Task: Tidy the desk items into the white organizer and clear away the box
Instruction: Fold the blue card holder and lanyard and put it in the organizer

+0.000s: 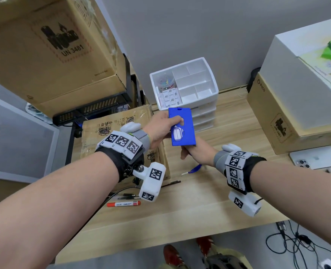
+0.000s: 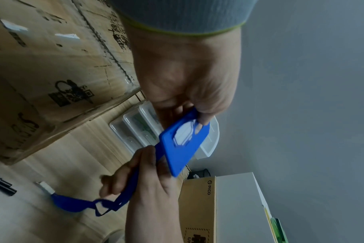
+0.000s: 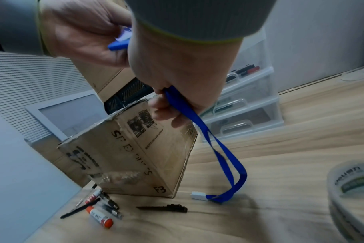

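Note:
My left hand pinches a blue card holder by its left edge, held up in front of the white organizer. My right hand, just below the holder, grips its blue lanyard. The strap hangs down and its white clasp lies on the desk. In the left wrist view the card holder sits between my left hand and my right hand. A worn cardboard box stands on the desk to the left of the organizer.
Several pens and a red marker lie on the desk near the box's front. A black pen lies apart from them. Stacked cartons and a phone fill the right side. A large carton rests on a black rack at left.

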### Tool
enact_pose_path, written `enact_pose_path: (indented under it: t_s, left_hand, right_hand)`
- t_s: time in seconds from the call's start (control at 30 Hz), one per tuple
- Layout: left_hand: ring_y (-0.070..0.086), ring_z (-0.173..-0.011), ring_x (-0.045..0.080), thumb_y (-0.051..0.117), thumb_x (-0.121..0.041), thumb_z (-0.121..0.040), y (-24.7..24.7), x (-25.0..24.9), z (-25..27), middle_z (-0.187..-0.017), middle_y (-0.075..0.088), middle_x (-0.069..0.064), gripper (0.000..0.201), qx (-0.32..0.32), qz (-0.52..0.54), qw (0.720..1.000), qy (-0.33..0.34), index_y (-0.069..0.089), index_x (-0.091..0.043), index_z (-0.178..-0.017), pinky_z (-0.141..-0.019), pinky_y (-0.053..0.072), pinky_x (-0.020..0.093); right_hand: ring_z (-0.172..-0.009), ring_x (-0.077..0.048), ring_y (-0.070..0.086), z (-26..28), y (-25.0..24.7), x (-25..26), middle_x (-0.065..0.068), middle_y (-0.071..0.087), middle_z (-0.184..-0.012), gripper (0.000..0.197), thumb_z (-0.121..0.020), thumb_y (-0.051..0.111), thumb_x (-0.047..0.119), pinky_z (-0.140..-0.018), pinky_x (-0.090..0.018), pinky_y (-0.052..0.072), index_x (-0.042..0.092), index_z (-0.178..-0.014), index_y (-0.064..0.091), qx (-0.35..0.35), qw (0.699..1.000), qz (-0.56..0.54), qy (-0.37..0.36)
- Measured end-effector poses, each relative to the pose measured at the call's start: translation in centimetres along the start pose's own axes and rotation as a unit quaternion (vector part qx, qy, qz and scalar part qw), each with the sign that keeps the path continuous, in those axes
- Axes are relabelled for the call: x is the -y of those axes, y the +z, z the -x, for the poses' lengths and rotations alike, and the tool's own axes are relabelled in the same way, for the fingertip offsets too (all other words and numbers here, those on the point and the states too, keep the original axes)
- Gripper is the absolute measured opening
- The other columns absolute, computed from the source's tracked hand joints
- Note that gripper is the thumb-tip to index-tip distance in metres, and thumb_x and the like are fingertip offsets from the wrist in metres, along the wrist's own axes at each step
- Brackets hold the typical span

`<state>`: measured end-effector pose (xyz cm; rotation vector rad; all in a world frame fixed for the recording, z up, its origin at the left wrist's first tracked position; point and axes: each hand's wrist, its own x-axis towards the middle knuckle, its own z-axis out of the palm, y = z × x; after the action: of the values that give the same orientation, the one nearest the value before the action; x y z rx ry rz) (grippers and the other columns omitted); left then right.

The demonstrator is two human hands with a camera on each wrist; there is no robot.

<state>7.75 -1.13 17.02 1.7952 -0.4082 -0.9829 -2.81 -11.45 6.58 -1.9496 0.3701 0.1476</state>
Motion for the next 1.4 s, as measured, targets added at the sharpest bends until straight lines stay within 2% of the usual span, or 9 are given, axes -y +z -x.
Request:
enact_pose_path:
  t_s: [0.13, 0.27, 0.37, 0.47, 0.6, 0.73, 0.83, 1.07, 1.4]
  left_hand:
    - [0.066, -0.077, 0.024, 0.059, -0.012, -0.087, -0.6, 1.0, -1.2, -0.084, 0.069, 0.014, 0.015, -0.114, -0.031, 0.992, 0.054, 0.062, -0.011, -0.072, -0.067, 0.050, 0.034]
    - [0.049, -0.050, 0.000, 0.056, -0.014, -0.089, -1.9, 0.8, -2.0, -0.061, 0.056, -0.007, 0.021, -0.185, -0.148, 0.965, 0.110, 0.057, -0.016, -0.068, -0.057, 0.039, 0.023]
    - [0.051, -0.054, 0.006, 0.056, -0.017, -0.091, -2.3, 0.7, -2.4, -0.059, 0.055, -0.009, 0.027, -0.224, -0.152, 0.955, 0.125, 0.055, -0.019, -0.064, -0.056, 0.038, 0.024]
    - [0.052, -0.056, 0.013, 0.056, -0.015, -0.090, -2.0, 1.0, -2.6, -0.058, 0.053, -0.005, 0.031, -0.235, -0.136, 0.955, 0.122, 0.052, -0.018, -0.059, -0.055, 0.038, 0.024]
    - [0.046, -0.053, 0.011, 0.052, -0.018, -0.094, -2.5, 1.3, -2.7, -0.061, 0.051, -0.002, 0.025, -0.230, -0.174, 0.947, 0.143, 0.049, -0.012, -0.070, -0.055, 0.038, 0.025]
    - [0.054, -0.063, 0.027, 0.046, -0.027, -0.097, -3.4, 1.4, -2.7, -0.069, 0.054, 0.002, 0.027, -0.219, -0.288, 0.919, 0.157, 0.041, -0.022, -0.071, -0.060, 0.041, 0.036]
    - [0.040, -0.059, 0.020, 0.047, -0.027, -0.099, -3.9, 1.5, -2.7, -0.065, 0.044, -0.001, 0.033, -0.204, -0.400, 0.882, 0.143, 0.035, -0.020, -0.069, -0.058, 0.032, 0.035]
    - [0.049, -0.053, 0.011, 0.052, -0.021, -0.098, -3.9, 1.0, -1.1, -0.059, 0.055, 0.000, 0.025, -0.011, -0.335, 0.939, 0.074, 0.058, -0.008, -0.077, -0.055, 0.045, 0.020]
    - [0.067, -0.060, 0.027, 0.057, -0.025, -0.094, -3.2, 0.8, 0.0, -0.075, 0.068, 0.019, 0.025, 0.029, -0.127, 0.990, -0.044, 0.068, -0.002, -0.093, -0.050, 0.056, 0.028]
  right_hand:
    - [-0.055, -0.018, 0.043, 0.6, 0.9, 0.5, 0.000, 0.045, -0.060, 0.035, -0.103, 0.035, 0.025, -0.062, -0.040, 0.047, 0.017, -0.070, 0.041, 0.015, 1.000, 0.007, 0.001]
    - [-0.057, -0.014, 0.032, 0.7, 0.9, 1.0, 0.006, 0.036, -0.062, 0.038, -0.107, 0.031, 0.030, -0.058, -0.032, 0.030, 0.020, -0.069, 0.033, 0.007, 0.995, 0.089, -0.044]
    - [-0.059, -0.016, 0.031, 0.5, 1.1, 1.4, 0.004, 0.036, -0.063, 0.038, -0.107, 0.030, 0.030, -0.060, -0.033, 0.029, 0.018, -0.072, 0.033, 0.008, 0.992, 0.105, -0.062]
    - [-0.058, -0.017, 0.032, 0.7, 1.7, 2.0, 0.003, 0.037, -0.062, 0.040, -0.108, 0.030, 0.030, -0.058, -0.031, 0.030, 0.020, -0.069, 0.028, 0.010, 0.987, 0.136, -0.083]
    - [-0.058, -0.026, 0.036, 0.7, 2.6, 2.5, -0.006, 0.041, -0.061, 0.041, -0.105, 0.030, 0.034, -0.062, -0.046, 0.038, 0.016, -0.069, 0.032, -0.009, 0.981, 0.164, -0.099]
    - [-0.061, -0.031, 0.043, 0.8, 2.5, 3.3, -0.005, 0.048, -0.064, 0.035, -0.104, 0.031, 0.031, -0.060, -0.045, 0.038, 0.014, -0.074, 0.037, -0.046, 0.974, 0.174, -0.140]
    - [-0.061, -0.031, 0.043, 0.4, 1.8, 4.2, 0.001, 0.046, -0.064, 0.027, -0.105, 0.035, 0.028, -0.059, -0.039, 0.031, 0.016, -0.081, 0.040, -0.081, 0.959, 0.203, -0.178]
    - [-0.059, -0.033, 0.049, -0.1, 0.5, 4.9, -0.005, 0.059, -0.070, 0.030, -0.103, 0.036, 0.032, -0.055, -0.033, 0.031, 0.009, -0.096, 0.055, -0.129, 0.913, 0.286, -0.261]
    - [-0.065, -0.032, 0.056, -0.2, -1.0, 4.7, -0.006, 0.064, -0.074, 0.030, -0.102, 0.040, 0.037, -0.058, -0.031, 0.029, 0.013, -0.097, 0.058, -0.148, 0.919, 0.276, -0.239]
